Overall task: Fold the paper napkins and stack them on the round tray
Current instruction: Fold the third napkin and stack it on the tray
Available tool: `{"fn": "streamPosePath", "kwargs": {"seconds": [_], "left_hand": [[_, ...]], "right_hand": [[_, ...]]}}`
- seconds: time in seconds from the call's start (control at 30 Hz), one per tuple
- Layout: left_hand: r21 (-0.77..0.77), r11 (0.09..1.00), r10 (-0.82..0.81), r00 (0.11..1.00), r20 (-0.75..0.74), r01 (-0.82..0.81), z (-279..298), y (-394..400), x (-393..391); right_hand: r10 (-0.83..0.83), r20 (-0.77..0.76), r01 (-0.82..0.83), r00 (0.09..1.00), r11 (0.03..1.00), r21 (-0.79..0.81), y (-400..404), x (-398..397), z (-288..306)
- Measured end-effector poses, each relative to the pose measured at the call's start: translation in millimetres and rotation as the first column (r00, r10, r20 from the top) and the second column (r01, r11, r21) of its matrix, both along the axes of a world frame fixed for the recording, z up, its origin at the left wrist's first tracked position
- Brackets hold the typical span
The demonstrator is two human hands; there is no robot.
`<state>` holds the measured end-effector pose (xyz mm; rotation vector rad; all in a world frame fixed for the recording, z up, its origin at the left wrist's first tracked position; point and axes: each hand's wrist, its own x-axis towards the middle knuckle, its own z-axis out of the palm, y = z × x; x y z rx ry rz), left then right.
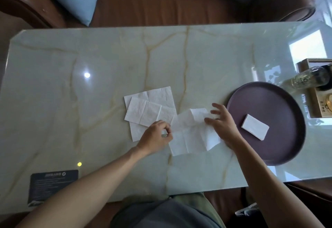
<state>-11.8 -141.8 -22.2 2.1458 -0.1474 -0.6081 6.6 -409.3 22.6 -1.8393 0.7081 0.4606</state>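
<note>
An open napkin (pixel 193 134) lay on the marble table (pixel 89 101) in front of the person, between the two hands, creased into panels and not quite flat, its right part lifted and rumpled. Its long axis ran roughly from the near left to the far right, tilted a little against the table's edge. The left hand (pixel 156 137) pinched the napkin's left edge between thumb and curled fingers. The right hand (pixel 222 123) pinched the right part of the sheet between thumb and a finger, while its other fingers spread loosely above the paper. The two hands were apart, one at each side of the sheet. Just to the left and farther away lay a loose pile of napkins (pixel 150 107), unfolded and overlapping at slightly different angles; at least two sheets showed, perhaps three, and the exact count could not be told. To the right stood one round purple tray (pixel 287 148), close beside the right hand. On it rested one folded napkin (pixel 255 127), a small rectangle whose long axis ran from the far left to the near right. Beyond the tray, at the table's right edge, was a wooden box (pixel 319 109) with one glass bottle (pixel 309 77) by it. A dark card (pixel 52 186) lay at the near left corner.
</note>
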Motion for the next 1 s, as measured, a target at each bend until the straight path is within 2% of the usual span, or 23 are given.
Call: {"fn": "streamPosePath", "kwargs": {"seconds": [0.1, 0.2, 0.27, 0.43, 0.67, 0.77, 0.83, 0.93, 1.0], "left_hand": [[-0.124, 0.986, 0.097, 0.990, -0.103, -0.110, 23.8, 8.2, 11.0], [-0.283, 0.933, 0.151, 0.957, -0.247, -0.221, 43.2, 17.1, 22.4], [-0.345, 0.899, 0.175, 0.943, -0.282, -0.270, 52.8, 24.4, 27.4], [-0.388, 0.858, 0.237, 0.928, -0.286, -0.338, 68.4, 49.4, 29.5], [-0.447, 0.826, 0.182, 0.913, -0.364, -0.343, 80.2, 70.6, 20.6], [-0.504, 0.813, 0.026, 0.883, -0.469, -0.292, 83.9, 74.5, 20.9], [-0.443, 0.875, -0.057, 0.866, -0.497, -0.197, 83.5, 66.5, 22.1], [-0.291, 0.957, -0.113, 0.927, -0.358, 0.005, 81.1, 44.2, 19.8], [-0.212, 0.975, -0.121, 0.961, -0.250, 0.068, 79.9, 37.2, 18.6]], "right_hand": [[0.096, 0.057, -0.099, 0.994, 0.994, 0.048, -10.1, 6.7, 20.3], [0.203, 0.077, -0.211, 0.976, 0.972, 0.101, -9.0, 13.7, 34.0], [0.221, 0.098, -0.231, 0.970, 0.967, 0.107, -4.9, 18.3, 38.8], [0.219, 0.142, -0.235, 0.965, 0.966, 0.106, 2.1, 27.4, 51.2], [0.260, 0.180, -0.288, 0.949, 0.945, 0.157, 21.0, 34.9, 75.7], [0.295, 0.167, -0.323, 0.941, 0.929, 0.183, 31.7, 36.2, 85.1], [0.343, 0.144, -0.366, 0.928, 0.912, 0.187, 40.6, 37.0, 89.5], [0.406, 0.092, -0.415, 0.909, 0.899, 0.137, 52.5, 40.3, 92.2], [0.493, 0.040, -0.493, 0.869, 0.870, -0.005, 54.4, 45.2, 91.6]]}}
